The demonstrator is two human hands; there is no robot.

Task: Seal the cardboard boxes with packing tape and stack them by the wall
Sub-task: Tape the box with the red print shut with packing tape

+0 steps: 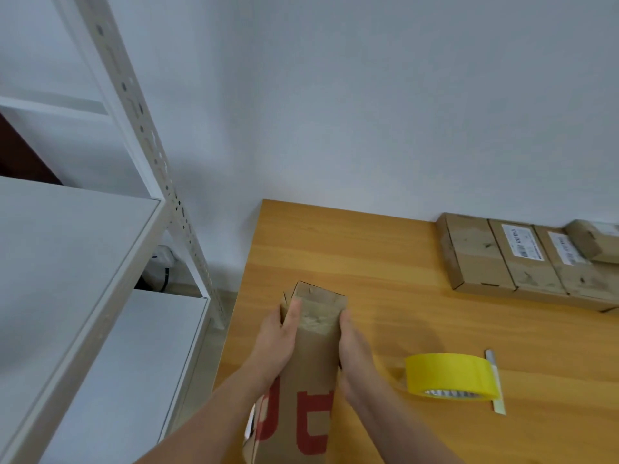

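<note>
A long, narrow cardboard box (310, 370) with red print lies lengthwise on the wooden table (385, 262), its far end flap taped over. My left hand (274, 346) grips its left side, thumb lying on the taped top. My right hand (355, 360) presses flat against its right side. A yellow roll of packing tape (449, 373) lies on the table just right of my right hand. A small utility knife (495, 383) lies beside the roll. Three flat boxes (522, 262) lie side by side against the wall at the far right, with a smaller box (593, 242) on top.
A white metal shelving rack (100, 262) stands to the left of the table, its slotted upright (167, 202) close to the table's far left corner. A white wall (368, 112) runs behind the table. A gap with cables separates rack and table.
</note>
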